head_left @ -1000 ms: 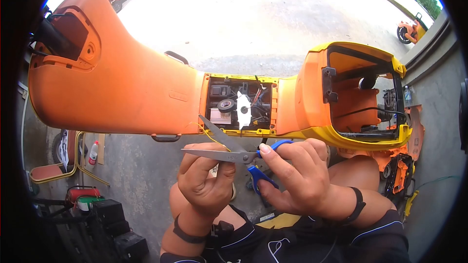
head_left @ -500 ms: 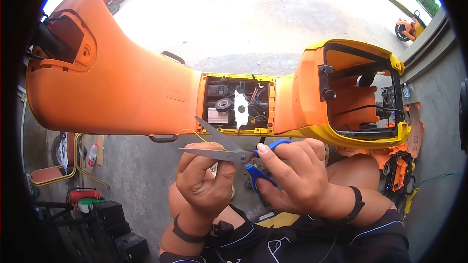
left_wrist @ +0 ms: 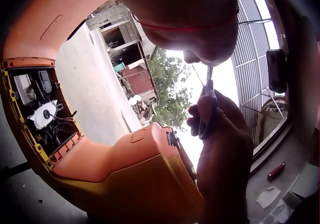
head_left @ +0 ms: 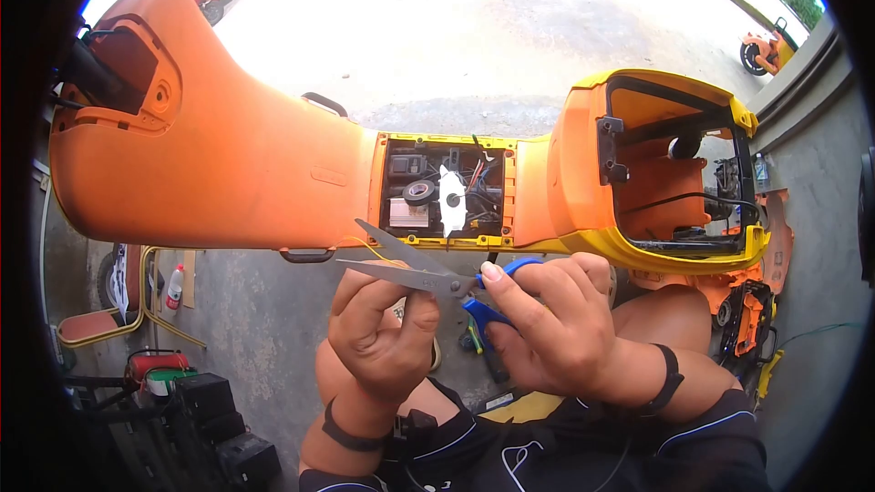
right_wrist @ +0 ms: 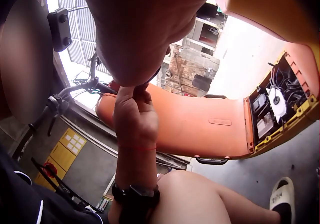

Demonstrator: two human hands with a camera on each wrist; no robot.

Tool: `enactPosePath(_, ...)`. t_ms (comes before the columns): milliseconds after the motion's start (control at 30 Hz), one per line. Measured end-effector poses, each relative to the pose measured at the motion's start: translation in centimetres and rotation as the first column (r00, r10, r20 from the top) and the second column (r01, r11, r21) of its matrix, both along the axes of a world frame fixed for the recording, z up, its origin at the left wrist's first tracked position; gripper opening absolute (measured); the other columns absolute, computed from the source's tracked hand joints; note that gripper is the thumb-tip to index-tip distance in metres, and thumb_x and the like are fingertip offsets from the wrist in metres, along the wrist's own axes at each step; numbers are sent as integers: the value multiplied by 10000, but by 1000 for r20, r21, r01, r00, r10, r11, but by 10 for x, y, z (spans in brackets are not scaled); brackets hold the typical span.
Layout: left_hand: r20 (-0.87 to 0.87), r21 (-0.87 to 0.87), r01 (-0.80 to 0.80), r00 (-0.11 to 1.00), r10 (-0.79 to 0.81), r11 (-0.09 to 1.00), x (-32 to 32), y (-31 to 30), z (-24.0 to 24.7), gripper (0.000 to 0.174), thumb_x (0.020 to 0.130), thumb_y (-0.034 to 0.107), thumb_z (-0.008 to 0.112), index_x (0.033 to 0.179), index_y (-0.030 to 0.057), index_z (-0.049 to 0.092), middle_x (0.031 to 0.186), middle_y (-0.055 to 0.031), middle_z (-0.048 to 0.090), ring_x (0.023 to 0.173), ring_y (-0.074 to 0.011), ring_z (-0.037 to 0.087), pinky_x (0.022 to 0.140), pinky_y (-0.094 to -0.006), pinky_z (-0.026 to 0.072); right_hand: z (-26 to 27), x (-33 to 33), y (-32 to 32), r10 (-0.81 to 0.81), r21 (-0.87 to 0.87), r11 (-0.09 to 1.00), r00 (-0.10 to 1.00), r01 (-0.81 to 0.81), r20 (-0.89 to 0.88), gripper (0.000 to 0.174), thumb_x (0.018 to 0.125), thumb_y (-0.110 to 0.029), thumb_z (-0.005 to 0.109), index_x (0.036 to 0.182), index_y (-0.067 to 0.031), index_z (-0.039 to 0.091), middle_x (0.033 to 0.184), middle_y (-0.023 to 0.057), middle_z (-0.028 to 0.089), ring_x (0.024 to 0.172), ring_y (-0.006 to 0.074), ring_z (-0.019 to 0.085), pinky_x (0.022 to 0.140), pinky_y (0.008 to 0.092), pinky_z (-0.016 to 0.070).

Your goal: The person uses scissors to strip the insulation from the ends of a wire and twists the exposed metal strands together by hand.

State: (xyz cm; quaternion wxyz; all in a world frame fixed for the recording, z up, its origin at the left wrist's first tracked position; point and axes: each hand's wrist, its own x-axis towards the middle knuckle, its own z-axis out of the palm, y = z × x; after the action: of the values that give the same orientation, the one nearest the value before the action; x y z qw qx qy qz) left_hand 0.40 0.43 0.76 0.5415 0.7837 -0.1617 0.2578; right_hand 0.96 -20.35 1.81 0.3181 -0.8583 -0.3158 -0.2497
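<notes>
My right hand (head_left: 570, 328) holds a pair of scissors (head_left: 424, 282) by the blue handles, its thumb and fingers at the loops. The blades point left and stand apart. My left hand (head_left: 383, 337) pinches a thin yellow wire (head_left: 374, 250) close to the blades, and its fingertips sit right behind the lower blade. The wire runs up and left between the two blades. In the left wrist view the scissors (left_wrist: 206, 109) show edge-on in the right hand. The right wrist view shows the left hand (right_wrist: 137, 119), with the wire hidden.
An orange and yellow scooter body (head_left: 264, 182) lies across in front. Its opening holds a black tape roll (head_left: 419, 192), a white torn piece (head_left: 452, 202) and wires. Loose orange panels (head_left: 775, 246) lie right. A bottle (head_left: 174, 288) and black blocks (head_left: 214, 415) stand left.
The scissor blades have come closer together, mainly in the last half second, as the lower blade swung up. Both hands stay almost in place, still gripping scissors and wire.
</notes>
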Motion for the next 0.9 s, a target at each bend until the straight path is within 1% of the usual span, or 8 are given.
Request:
enactPosePath(133, -10, -97, -105, 994, 105, 990, 3, -9, 5, 156, 860, -94, 723, 1012, -61, 728, 969, -101, 675, 863, -165, 645, 788, -279, 521, 4, 4, -3, 16, -10, 1000, 1000, -16, -9, 528, 769, -167, 788, 1275, -52, 693, 1007, 60, 642, 851, 217, 589, 845, 379, 376)
enactPosePath(233, -97, -187, -85, 993, 68, 979, 4, -12, 5, 162, 877, -97, 710, 1036, -67, 723, 978, -104, 668, 869, -152, 645, 783, -260, 518, 10, 11, -9, 110, 168, 983, 977, -79, -184, 506, 802, -133, 778, 1288, -36, 672, 1017, 84, 658, 854, 233, 599, 823, 374, 406)
enactPosePath(300, -99, -185, -61, 994, 43, 981, 4, -11, 4, 161, 882, -95, 707, 1040, -68, 721, 984, -103, 666, 870, -149, 642, 784, -258, 517, 11, 16, -15, 237, 402, 915, 843, -27, -483, 513, 837, -109, 760, 1326, -25, 631, 1054, 121, 669, 876, 249, 610, 821, 366, 444)
enactPosePath(433, -124, -165, -40, 992, 20, 986, 5, -9, 4, 154, 891, -91, 702, 1042, -66, 720, 987, -101, 664, 874, -146, 641, 792, -259, 518, 4, 22, -16, 337, 541, 841, 763, 20, -551, 569, 840, -125, 761, 1372, -25, 584, 1087, 141, 671, 900, 248, 617, 874, 358, 460)
enactPosePath(567, -170, -214, -61, 985, 24, 975, 5, -10, 2, 147, 892, -91, 701, 1035, -63, 718, 992, -108, 671, 888, -150, 646, 801, -265, 521, 10, 23, -15, 274, 427, 903, 833, -51, -481, 563, 824, -152, 776, 1350, -40, 610, 1077, 125, 670, 900, 264, 618, 885, 373, 445)
enactPosePath(633, -172, -243, -73, 985, 31, 967, 7, -11, 1, 137, 892, -84, 707, 1026, -59, 716, 1000, -114, 685, 901, -157, 656, 813, -272, 524, 12, 22, -13, 146, 208, 974, 956, -94, -254, 582, 780, -189, 801, 1323, -54, 639, 1062, 105, 669, 895, 268, 620, 872, 388, 427)
enactPosePath(867, -112, -188, -84, 992, 64, 978, 8, -11, -2, 127, 881, -61, 732, 1007, -56, 717, 987, -110, 704, 863, -174, 684, 778, -283, 545, 11, 12, -5, 37, 59, 998, 997, -33, -64, 616, 720, -224, 816, 1289, -38, 668, 1012, 78, 656, 845, 245, 613, 822, 391, 406)
enactPosePath(900, -115, -140, -39, 993, 23, 989, 7, -9, 0, 139, 908, -75, 697, 1045, -55, 691, 1053, -100, 670, 943, -170, 658, 854, -297, 526, 10, 12, -4, 35, 59, 998, 997, -31, -64, 616, 720, -224, 816, 1289, -38, 668, 1012, 78, 656, 845, 245, 613, 822, 391, 406)
